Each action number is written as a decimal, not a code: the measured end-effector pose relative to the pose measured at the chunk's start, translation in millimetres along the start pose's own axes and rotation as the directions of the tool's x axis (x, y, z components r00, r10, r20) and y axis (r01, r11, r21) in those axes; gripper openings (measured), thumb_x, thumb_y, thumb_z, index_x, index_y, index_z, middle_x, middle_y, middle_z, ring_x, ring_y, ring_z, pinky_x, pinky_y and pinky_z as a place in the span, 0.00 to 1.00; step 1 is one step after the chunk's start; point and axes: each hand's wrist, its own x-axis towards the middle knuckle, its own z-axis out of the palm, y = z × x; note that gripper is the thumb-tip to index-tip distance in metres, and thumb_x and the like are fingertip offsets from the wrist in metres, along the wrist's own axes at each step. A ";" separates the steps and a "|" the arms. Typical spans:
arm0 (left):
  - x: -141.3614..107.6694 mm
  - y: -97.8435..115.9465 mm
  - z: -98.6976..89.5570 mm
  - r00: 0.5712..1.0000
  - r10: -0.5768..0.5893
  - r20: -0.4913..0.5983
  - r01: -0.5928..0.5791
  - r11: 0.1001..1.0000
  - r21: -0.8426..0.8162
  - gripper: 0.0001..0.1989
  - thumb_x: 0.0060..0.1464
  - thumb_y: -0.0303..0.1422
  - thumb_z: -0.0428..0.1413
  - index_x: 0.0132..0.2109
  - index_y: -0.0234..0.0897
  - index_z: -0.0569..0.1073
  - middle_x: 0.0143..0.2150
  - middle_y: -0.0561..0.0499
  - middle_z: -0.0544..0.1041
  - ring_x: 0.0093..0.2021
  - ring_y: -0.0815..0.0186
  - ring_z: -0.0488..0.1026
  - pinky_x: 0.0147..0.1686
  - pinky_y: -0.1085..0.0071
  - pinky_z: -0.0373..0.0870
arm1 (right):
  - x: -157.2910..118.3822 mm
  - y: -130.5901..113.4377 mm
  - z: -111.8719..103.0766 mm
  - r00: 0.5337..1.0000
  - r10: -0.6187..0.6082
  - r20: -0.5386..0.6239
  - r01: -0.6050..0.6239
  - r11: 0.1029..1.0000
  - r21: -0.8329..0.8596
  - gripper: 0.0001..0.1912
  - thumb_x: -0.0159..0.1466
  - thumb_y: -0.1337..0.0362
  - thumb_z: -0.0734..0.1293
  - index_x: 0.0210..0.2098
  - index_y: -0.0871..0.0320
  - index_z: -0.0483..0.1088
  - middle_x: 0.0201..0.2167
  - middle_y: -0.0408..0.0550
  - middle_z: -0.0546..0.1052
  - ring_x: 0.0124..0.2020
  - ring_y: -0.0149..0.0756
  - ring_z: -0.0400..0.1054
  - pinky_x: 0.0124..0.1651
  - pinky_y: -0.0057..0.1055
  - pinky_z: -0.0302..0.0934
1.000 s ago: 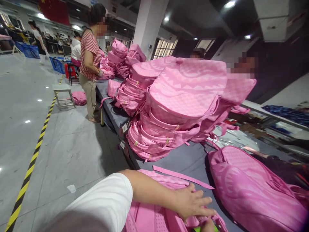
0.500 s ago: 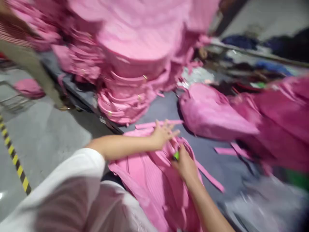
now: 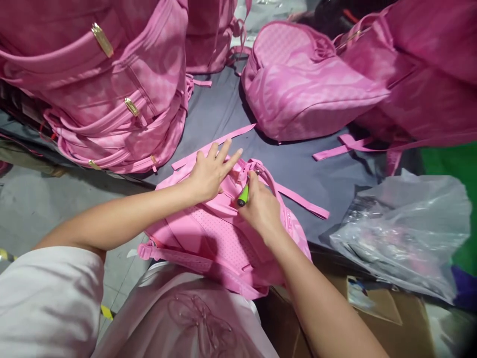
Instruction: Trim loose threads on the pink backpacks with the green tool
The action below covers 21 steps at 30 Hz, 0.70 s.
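Observation:
A pink backpack (image 3: 219, 223) lies at the table's front edge, its dotted back panel and a shoulder strap turned toward me. My left hand (image 3: 210, 174) rests at its top, fingers spread. Close beside it, my right hand (image 3: 261, 201) is closed around a small green tool with a black end (image 3: 243, 195); its kind is not clear because the fingers cover the rest. The tool's far end is hidden near the strap loop at the top of the backpack. Loose pink webbing straps stick out on both sides.
Stacked pink backpacks (image 3: 122, 94) with gold zipper pulls stand at the left. Another pink backpack (image 3: 298, 84) lies at the back right, beside more pink bags (image 3: 428, 74). A clear plastic bag (image 3: 406, 228) sits on the right, above a cardboard box (image 3: 391, 318).
My view has moved closer and swung right, so the bags look larger and the floor shows less. Both hands stay at the backpack's top, the green tool still in my right hand.

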 end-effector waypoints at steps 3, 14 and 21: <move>3.8 0.2 1.1 0.999 0.036 0.017 -0.036 0.999 0.005 0.59 0.51 0.45 0.66 0.76 0.38 0.37 0.77 0.33 0.36 0.74 0.37 0.40 0.63 0.41 0.57 | 2.9 -0.3 0.5 1.000 0.013 -0.014 -0.014 1.000 -0.011 0.42 0.56 0.69 0.69 0.68 0.70 0.53 0.51 0.66 0.75 0.48 0.56 0.72 0.45 0.42 0.67; 5.7 2.1 1.3 1.000 0.012 0.012 -0.011 0.998 -0.059 0.52 0.54 0.39 0.64 0.75 0.38 0.42 0.77 0.36 0.39 0.72 0.40 0.48 0.64 0.43 0.55 | -42.9 8.1 -25.6 0.927 -0.002 -0.374 0.205 0.839 0.504 0.13 0.68 0.55 0.64 0.44 0.56 0.75 0.35 0.49 0.80 0.33 0.38 0.75 0.37 0.33 0.69; 8.7 1.7 1.2 0.999 -0.006 0.041 0.011 0.993 -0.119 0.45 0.57 0.32 0.59 0.75 0.39 0.45 0.77 0.37 0.39 0.71 0.41 0.49 0.63 0.42 0.55 | -13.6 16.6 -22.3 0.940 -0.340 -0.007 0.292 0.798 0.528 0.11 0.65 0.61 0.69 0.46 0.56 0.78 0.44 0.49 0.82 0.42 0.40 0.77 0.46 0.36 0.70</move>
